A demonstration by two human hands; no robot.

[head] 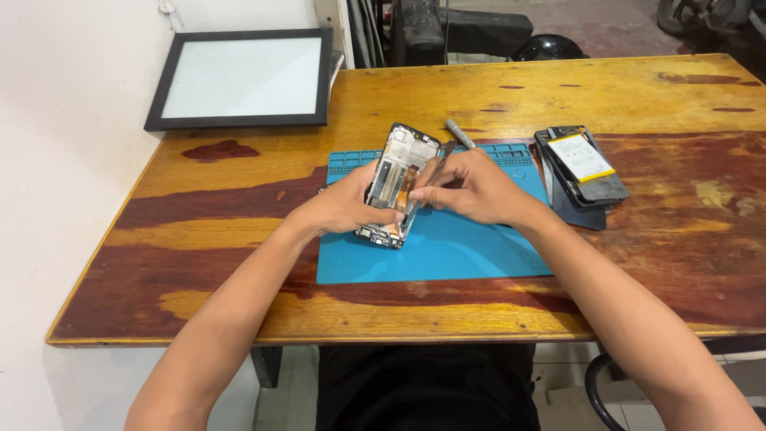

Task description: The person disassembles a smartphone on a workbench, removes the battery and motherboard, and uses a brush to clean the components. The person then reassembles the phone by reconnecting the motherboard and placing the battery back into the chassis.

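Note:
My left hand [343,206] grips an opened phone frame [397,179], tilted up on its lower end over a blue work mat [447,251]. Its inner side faces me, with bare metal and an orange flex strip showing. My right hand [471,187] pinches metal tweezers [431,177], and their tips touch the inside of the phone near its middle. My right fingers lie against the phone's right edge.
On the wooden table [239,231], a stack of phone parts with a white and yellow battery [581,164] lies right of the mat. A grey pen-like tool [460,133] rests at the mat's far edge. A black-framed white panel [243,77] leans at the far left.

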